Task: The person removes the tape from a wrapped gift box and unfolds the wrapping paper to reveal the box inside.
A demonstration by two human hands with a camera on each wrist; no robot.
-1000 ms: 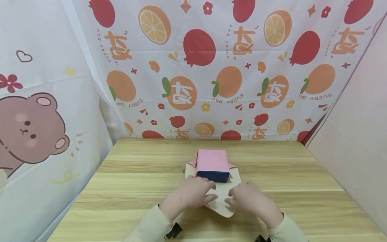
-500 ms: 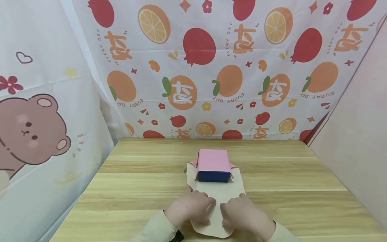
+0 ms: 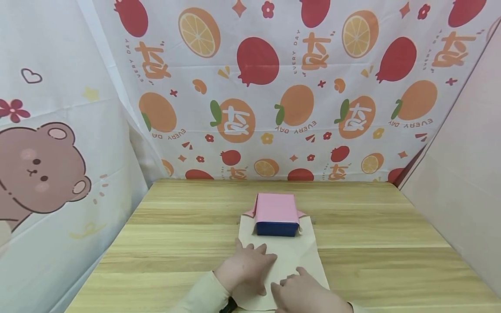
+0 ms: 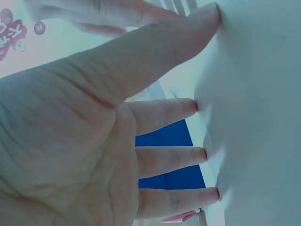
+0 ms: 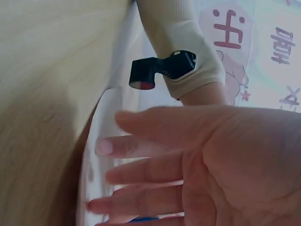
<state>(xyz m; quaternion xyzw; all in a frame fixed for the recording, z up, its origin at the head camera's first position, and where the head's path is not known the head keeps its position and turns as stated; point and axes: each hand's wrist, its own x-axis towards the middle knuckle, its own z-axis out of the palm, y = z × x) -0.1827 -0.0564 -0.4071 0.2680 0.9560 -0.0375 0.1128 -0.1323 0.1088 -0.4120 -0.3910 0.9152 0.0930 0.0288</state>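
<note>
A sheet of wrapping paper (image 3: 291,248), cream on the inside and pink on the outside, lies on the table with its cream side up. At its far end sits a dark blue box (image 3: 277,229), its top covered by the pink fold (image 3: 275,206). My left hand (image 3: 247,267) presses the paper's left part with spread, straight fingers; in the left wrist view its fingertips touch the cream surface. My right hand (image 3: 303,293) rests on the near right part, index finger extended. In the right wrist view its fingers reach across the paper (image 5: 101,132) and hold nothing.
The wooden table (image 3: 176,243) stretches out on both sides of the paper. A fruit-print curtain (image 3: 258,108) hangs behind it, and a bear-print curtain (image 3: 47,174) hangs at the left. A small black camera (image 5: 162,70) is strapped at the left sleeve.
The near part of the paper, curled up before, has come down flat and stretches closer to me. Both hands have slid toward me, and the left fingers have spread out.
</note>
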